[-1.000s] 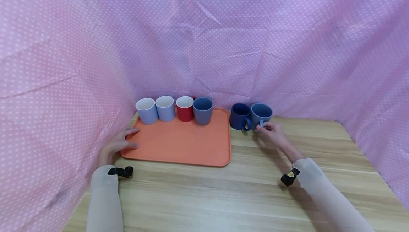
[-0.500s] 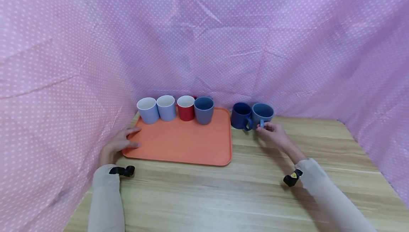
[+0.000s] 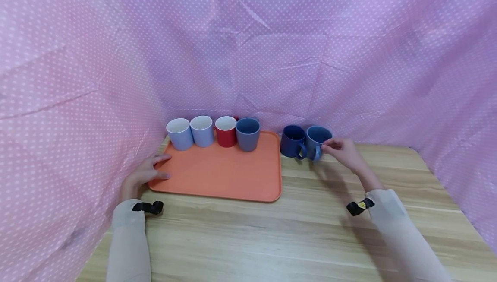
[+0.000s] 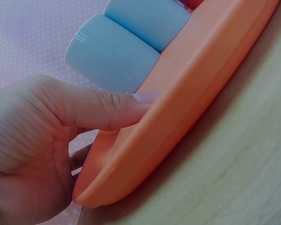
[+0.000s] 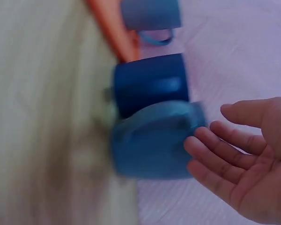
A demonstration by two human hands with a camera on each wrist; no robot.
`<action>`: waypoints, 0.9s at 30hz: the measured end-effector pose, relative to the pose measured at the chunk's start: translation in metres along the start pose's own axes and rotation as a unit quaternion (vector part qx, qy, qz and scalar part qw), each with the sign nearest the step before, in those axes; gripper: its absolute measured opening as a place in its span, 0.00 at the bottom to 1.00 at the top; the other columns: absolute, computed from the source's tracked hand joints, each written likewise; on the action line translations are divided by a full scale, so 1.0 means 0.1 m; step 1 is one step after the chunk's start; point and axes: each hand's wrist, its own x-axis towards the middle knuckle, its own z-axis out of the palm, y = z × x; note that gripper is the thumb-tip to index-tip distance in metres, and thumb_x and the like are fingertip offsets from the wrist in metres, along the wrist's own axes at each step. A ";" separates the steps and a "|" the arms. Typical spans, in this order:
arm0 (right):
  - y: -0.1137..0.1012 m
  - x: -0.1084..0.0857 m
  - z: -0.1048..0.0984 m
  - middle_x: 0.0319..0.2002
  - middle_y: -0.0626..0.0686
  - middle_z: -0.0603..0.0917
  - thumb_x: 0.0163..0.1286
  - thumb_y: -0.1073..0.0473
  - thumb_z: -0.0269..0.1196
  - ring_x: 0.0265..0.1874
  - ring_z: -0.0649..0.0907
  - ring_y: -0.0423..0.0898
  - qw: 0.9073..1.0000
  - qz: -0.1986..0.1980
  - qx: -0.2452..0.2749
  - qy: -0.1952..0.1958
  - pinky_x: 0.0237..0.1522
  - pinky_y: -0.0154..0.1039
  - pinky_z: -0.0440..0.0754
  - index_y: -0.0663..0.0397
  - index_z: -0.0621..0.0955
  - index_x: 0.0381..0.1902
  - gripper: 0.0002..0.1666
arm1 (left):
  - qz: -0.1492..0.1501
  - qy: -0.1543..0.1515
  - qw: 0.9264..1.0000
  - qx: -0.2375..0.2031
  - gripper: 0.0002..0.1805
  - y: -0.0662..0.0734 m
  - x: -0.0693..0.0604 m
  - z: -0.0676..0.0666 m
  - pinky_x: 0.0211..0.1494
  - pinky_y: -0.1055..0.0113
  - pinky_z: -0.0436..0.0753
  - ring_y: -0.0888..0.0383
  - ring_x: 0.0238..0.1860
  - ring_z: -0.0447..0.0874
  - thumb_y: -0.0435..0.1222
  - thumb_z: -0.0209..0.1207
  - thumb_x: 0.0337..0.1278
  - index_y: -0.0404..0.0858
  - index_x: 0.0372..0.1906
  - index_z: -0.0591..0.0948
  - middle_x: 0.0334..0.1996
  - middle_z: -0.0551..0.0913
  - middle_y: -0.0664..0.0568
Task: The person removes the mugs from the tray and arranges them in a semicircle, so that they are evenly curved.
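The blue-grey mug stands upright on the wooden table, at the fingertips of the right hand and to that hand's left. Its handle faces the person, just beside the same fingertips. Condition of the right hand: fingers relaxed and slightly bent, thumb apart from them, nothing gripped — whether the fingertips touch the mug cannot be confirmed. A navy mug stands upright close beside the blue-grey mug, farther to the right hand's left, its handle also toward the person.

Beyond the navy mug, well to the right hand's left, the orange tray lies flat on the table. The left hand is at the tray's near left part; its thumb and forefinger are spread apart and rest on the tray, while its other fingers are partly hidden.

Four upright mugs line the tray's far side, ahead of the left hand and to its right. In order from that hand: one pale blue mug, a second pale blue mug touching the first, a red mug with a white interior, and a slate mug.

Pink dotted cloth hangs behind the mugs, ahead of both hands.
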 end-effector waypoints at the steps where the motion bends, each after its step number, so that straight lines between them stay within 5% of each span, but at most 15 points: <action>1: -0.05 0.04 0.00 0.41 0.71 0.87 0.73 0.67 0.61 0.33 0.80 0.24 1.000 -0.004 0.008 0.005 0.37 0.19 0.77 0.77 0.83 0.46 0.13 | 0.000 0.002 1.000 0.003 0.45 -0.01 -0.01 -0.01 0.77 0.29 0.46 0.28 0.78 0.42 0.30 0.71 0.51 0.27 0.74 0.65 0.77 0.51 0.28; 8: -0.31 0.34 0.27 0.45 0.70 0.87 0.75 0.65 0.61 0.37 0.88 0.32 0.987 -0.016 0.160 -0.022 0.46 0.27 0.86 0.80 0.78 0.55 0.20 | -0.011 0.005 1.000 -0.003 0.45 -0.03 -0.06 -0.05 0.76 0.28 0.46 0.28 0.77 0.42 0.30 0.71 0.51 0.28 0.75 0.64 0.77 0.50 0.28; 16: -0.48 0.74 0.77 0.49 0.65 0.87 0.75 0.66 0.60 0.41 0.88 0.34 0.970 -0.015 0.237 -0.039 0.48 0.35 0.88 0.77 0.76 0.59 0.21 | 0.014 0.013 0.999 0.036 0.43 -0.03 -0.05 -0.06 0.75 0.30 0.54 0.29 0.74 0.51 0.32 0.71 0.50 0.27 0.72 0.67 0.74 0.56 0.27; 23: -0.58 1.09 1.07 0.62 0.72 0.78 0.74 0.69 0.59 0.61 0.81 0.57 0.971 -0.027 0.229 -0.057 0.54 0.28 0.81 0.76 0.72 0.65 0.25 | 0.011 0.019 0.999 0.030 0.43 0.01 -0.04 -0.04 0.77 0.31 0.52 0.30 0.75 0.51 0.31 0.71 0.49 0.28 0.72 0.68 0.74 0.57 0.28; 27: -0.62 1.28 1.13 0.67 0.73 0.74 0.75 0.72 0.56 0.68 0.74 0.66 0.975 -0.026 0.205 -0.081 0.65 0.43 0.80 0.74 0.71 0.68 0.26 | 0.013 0.021 0.999 0.037 0.43 0.02 -0.03 0.00 0.77 0.33 0.53 0.30 0.75 0.52 0.31 0.71 0.49 0.29 0.72 0.69 0.75 0.57 0.29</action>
